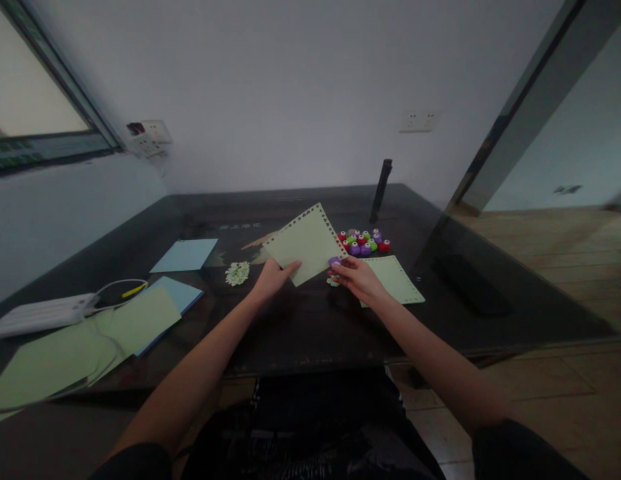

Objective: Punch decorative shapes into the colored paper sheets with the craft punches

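Head view: two hands, left hand (271,278) and right hand (357,277), hold one green sheet (305,243).

Room, dim light. Dark glossy counter (300,333) as landmark. Behind it: plain pale wall (290,80) carrying a white double socket (419,121). Left of it: window (25,100) in dark frame, with a socket cluster (149,137) near the corner. Right of it: dark slanted door frame (520,113), pale blue wall beyond. Below and right of it: light wooden plank floor (555,267).
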`<action>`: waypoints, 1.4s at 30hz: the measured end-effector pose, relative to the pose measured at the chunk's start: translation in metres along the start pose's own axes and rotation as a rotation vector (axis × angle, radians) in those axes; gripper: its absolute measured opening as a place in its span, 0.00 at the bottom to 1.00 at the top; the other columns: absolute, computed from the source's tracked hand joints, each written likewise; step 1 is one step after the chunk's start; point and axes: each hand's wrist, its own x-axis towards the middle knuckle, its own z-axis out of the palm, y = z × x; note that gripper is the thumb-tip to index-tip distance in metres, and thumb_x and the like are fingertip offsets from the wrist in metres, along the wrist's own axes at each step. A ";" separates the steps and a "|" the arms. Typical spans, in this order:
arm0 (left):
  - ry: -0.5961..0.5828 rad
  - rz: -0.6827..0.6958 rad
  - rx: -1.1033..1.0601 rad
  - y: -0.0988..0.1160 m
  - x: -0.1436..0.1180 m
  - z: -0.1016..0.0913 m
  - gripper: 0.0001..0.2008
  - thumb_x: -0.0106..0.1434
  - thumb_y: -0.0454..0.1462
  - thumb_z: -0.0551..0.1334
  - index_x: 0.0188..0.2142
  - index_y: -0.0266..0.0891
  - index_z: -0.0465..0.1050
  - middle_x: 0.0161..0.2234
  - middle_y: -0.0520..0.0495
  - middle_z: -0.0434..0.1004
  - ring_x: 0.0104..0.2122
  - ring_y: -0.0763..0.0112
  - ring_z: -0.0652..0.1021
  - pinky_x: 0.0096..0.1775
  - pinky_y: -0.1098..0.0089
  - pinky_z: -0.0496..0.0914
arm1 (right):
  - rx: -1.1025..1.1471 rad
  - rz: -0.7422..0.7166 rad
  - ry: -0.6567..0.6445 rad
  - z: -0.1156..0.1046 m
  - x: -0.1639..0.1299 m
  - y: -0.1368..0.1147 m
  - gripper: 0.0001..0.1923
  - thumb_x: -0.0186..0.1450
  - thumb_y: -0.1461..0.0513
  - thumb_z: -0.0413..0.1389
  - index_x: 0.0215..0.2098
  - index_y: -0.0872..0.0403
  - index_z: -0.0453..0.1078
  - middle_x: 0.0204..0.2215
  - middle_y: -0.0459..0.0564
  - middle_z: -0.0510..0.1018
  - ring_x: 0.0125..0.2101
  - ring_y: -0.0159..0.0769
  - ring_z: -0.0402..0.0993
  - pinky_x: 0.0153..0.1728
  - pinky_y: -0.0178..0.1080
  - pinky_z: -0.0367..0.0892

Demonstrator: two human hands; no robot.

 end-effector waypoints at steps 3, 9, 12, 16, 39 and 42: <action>-0.006 0.048 0.021 -0.002 0.000 0.001 0.22 0.55 0.41 0.63 0.48 0.34 0.71 0.45 0.40 0.78 0.48 0.57 0.75 0.54 0.58 0.65 | 0.008 0.005 0.027 -0.001 0.001 0.000 0.17 0.42 0.60 0.70 0.26 0.55 0.69 0.27 0.45 0.74 0.28 0.31 0.73 0.29 0.35 0.69; -0.050 0.032 0.027 -0.010 -0.001 0.002 0.24 0.53 0.42 0.64 0.49 0.34 0.70 0.45 0.39 0.77 0.49 0.56 0.74 0.54 0.56 0.64 | -0.034 -0.022 0.024 -0.001 0.001 0.000 0.16 0.44 0.59 0.69 0.27 0.55 0.70 0.28 0.45 0.74 0.28 0.29 0.72 0.29 0.34 0.68; -0.065 0.021 0.031 -0.012 -0.001 0.003 0.26 0.52 0.43 0.65 0.49 0.35 0.70 0.47 0.38 0.76 0.48 0.56 0.75 0.53 0.56 0.65 | -0.042 -0.036 0.044 0.000 0.000 -0.001 0.17 0.44 0.59 0.69 0.28 0.55 0.69 0.28 0.45 0.74 0.28 0.29 0.72 0.28 0.33 0.66; -0.062 0.021 0.031 -0.009 -0.002 0.004 0.25 0.51 0.43 0.66 0.48 0.35 0.71 0.45 0.39 0.77 0.48 0.58 0.75 0.54 0.56 0.63 | -0.047 -0.047 0.066 0.001 0.000 -0.001 0.18 0.43 0.59 0.69 0.28 0.54 0.68 0.28 0.45 0.75 0.27 0.29 0.71 0.26 0.32 0.64; -0.093 -0.043 -0.040 -0.004 -0.005 0.003 0.25 0.50 0.41 0.66 0.49 0.35 0.71 0.50 0.37 0.74 0.52 0.56 0.72 0.57 0.54 0.61 | -0.040 -0.069 0.054 0.002 0.001 -0.002 0.16 0.44 0.60 0.69 0.28 0.55 0.71 0.27 0.45 0.75 0.25 0.26 0.66 0.24 0.33 0.58; -0.096 -0.051 -0.031 -0.006 -0.005 0.003 0.26 0.51 0.41 0.66 0.49 0.34 0.70 0.50 0.36 0.74 0.51 0.55 0.73 0.56 0.53 0.62 | -0.039 -0.068 0.057 0.002 0.001 -0.002 0.16 0.44 0.60 0.68 0.28 0.56 0.71 0.27 0.45 0.75 0.24 0.26 0.65 0.24 0.32 0.57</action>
